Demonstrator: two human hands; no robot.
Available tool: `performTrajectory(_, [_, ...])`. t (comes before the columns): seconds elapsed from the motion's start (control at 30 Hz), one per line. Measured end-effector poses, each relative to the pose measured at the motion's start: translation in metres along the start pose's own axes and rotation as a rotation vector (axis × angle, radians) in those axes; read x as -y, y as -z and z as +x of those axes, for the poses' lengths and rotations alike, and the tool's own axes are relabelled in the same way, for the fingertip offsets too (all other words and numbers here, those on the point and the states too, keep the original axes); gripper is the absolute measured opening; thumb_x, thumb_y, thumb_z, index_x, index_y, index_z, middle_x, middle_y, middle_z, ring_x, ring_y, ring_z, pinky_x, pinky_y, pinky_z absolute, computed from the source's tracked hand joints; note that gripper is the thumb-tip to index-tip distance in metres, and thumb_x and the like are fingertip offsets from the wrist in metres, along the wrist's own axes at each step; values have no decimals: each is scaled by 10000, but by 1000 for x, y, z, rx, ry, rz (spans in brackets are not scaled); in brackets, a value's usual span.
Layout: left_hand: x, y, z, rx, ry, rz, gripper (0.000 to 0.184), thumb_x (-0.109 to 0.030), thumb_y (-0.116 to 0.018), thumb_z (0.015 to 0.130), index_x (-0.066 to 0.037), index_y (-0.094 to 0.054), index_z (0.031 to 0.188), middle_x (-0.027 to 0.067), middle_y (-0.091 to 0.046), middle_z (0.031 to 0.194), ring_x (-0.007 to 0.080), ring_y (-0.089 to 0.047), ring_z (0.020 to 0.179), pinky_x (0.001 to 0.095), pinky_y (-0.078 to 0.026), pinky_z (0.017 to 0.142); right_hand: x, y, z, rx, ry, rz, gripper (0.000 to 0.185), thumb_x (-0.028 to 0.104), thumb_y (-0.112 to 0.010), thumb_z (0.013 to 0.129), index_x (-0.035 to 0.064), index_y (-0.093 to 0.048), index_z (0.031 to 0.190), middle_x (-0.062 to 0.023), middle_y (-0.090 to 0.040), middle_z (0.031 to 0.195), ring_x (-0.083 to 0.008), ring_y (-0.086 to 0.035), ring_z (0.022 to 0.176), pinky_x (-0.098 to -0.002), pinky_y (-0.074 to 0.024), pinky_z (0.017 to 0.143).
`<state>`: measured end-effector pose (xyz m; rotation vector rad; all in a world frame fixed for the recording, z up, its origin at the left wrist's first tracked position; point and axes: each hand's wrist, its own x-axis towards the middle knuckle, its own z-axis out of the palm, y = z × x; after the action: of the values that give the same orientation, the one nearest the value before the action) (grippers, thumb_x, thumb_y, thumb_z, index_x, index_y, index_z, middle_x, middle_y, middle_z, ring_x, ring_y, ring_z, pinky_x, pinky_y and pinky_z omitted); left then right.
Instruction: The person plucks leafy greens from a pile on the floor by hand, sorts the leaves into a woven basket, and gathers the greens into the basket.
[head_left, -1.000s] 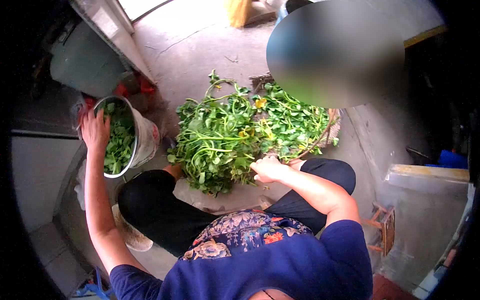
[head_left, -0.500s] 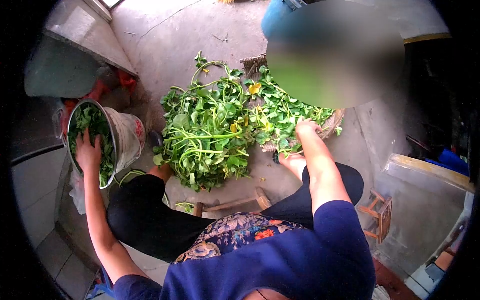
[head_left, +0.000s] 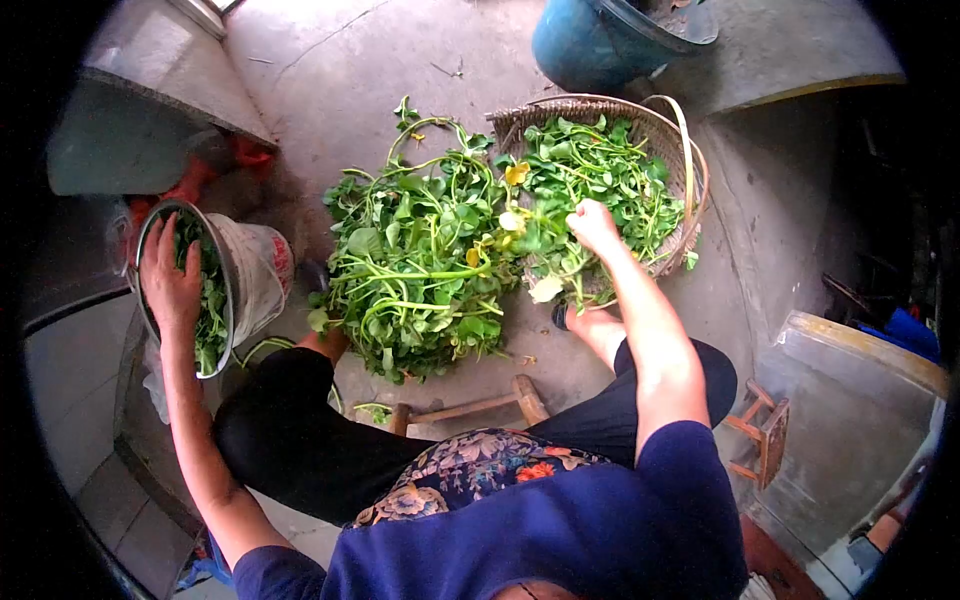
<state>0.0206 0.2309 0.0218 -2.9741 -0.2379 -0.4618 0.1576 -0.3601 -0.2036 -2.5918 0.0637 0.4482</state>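
Observation:
My left hand (head_left: 172, 280) is over the mouth of a white bucket (head_left: 256, 265), its fingers apart and nothing in them. Leafy greens (head_left: 212, 318) fill the inside of that bucket. In front of me my right hand (head_left: 594, 226) is closed around a leafy vine (head_left: 546, 222), partly blurred by motion, at the left side of a wicker basket (head_left: 697, 190). More cut greens (head_left: 620, 165) lie in the basket. Between bucket and basket a large heap of leafy vines (head_left: 415, 255) with thick pale stems covers the floor.
A blue tub (head_left: 580, 50) stands beyond the basket. Near my right knee is a small wooden stool (head_left: 768, 440). A wooden frame piece (head_left: 465, 408) lies between my legs. A concrete slab (head_left: 130, 135) juts out at the upper left.
My left hand has lifted off the greens in the bucket, fingers spreading. My right hand has moved up and left, drawing a vine leftward. The blur over the basket is gone.

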Motion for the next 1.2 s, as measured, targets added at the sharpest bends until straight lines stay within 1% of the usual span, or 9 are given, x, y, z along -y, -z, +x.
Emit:
performTrajectory(0.1, [-16,13,4,-4,-42,-84,436,-144,-619,803,-114,-531,1229,156,-492,1266,343,-483,1137,415,-384,956,34,50,-8,-15,6,0,244,245,-594,699,8,-571,754,-179,-609,762,-298,-583,698,-392,-466,653])
performTrajectory(0.27, [-56,40,2,70,-117,-235,407,-70,-634,762,-95,-575,1164,158,-529,1217,332,-499,1123,402,-397,955,81,109,-49,-11,60,605,130,96,-576,835,-1,-532,760,16,-475,644,-70,-417,618,-255,-371,549])
performTrajectory(0.37, [-107,64,-2,218,-224,-462,428,-52,-646,745,-86,-569,1165,141,-552,1190,319,-520,1098,393,-414,943,97,112,-68,-40,40,822,117,89,-565,841,6,-528,767,20,-468,645,-66,-413,609,-241,-356,531])
performTrajectory(0.43, [-146,75,-15,384,-316,-696,416,-89,-659,762,-53,-561,1164,151,-565,1165,299,-542,1069,371,-435,916,121,113,-96,-82,175,707,113,105,-585,812,13,-524,791,11,-483,640,-78,-420,573,-248,-366,507])
performTrajectory(0.53, [-208,72,-45,816,81,-1324,634,-250,-616,873,-48,-305,1387,174,-519,1208,212,-534,1068,331,-447,906,181,95,-156,-178,264,594,161,133,-580,818,-3,-515,874,-23,-525,668,-103,-470,590,-261,-407,534])
performTrajectory(0.6, [-229,21,-66,756,255,-1526,846,-435,-666,801,-12,-246,1401,221,-517,1196,244,-573,969,339,-480,806,199,47,-181,-29,283,634,248,160,-572,839,-10,-519,1011,-80,-569,768,-135,-535,674,-284,-450,605])
performTrajectory(0.73, [-205,-36,-92,823,421,-1160,524,-130,-634,761,13,-479,1241,115,-638,968,151,-595,778,281,-485,694,186,-13,-208,430,374,443,382,221,-563,856,24,-510,1179,-177,-607,1106,-256,-616,971,-373,-488,827])
performTrajectory(0.97, [-170,-44,-90,884,655,-1309,424,-45,-536,754,-40,-549,1178,13,-550,750,97,-483,650,251,-390,577,142,-19,-102,-183,425,58,235,25,-473,816,93,-576,1016,-126,-624,969,-331,-600,874,-412,-487,742])
performTrajectory(1.2, [-157,-45,-89,928,648,-1357,224,-30,-496,701,-71,-587,902,-44,-500,715,67,-413,619,224,-326,548,154,-71,-41,246,380,-457,416,139,-419,901,298,-470,1281,-104,-339,1421,-319,-507,1128,-420,-444,894])
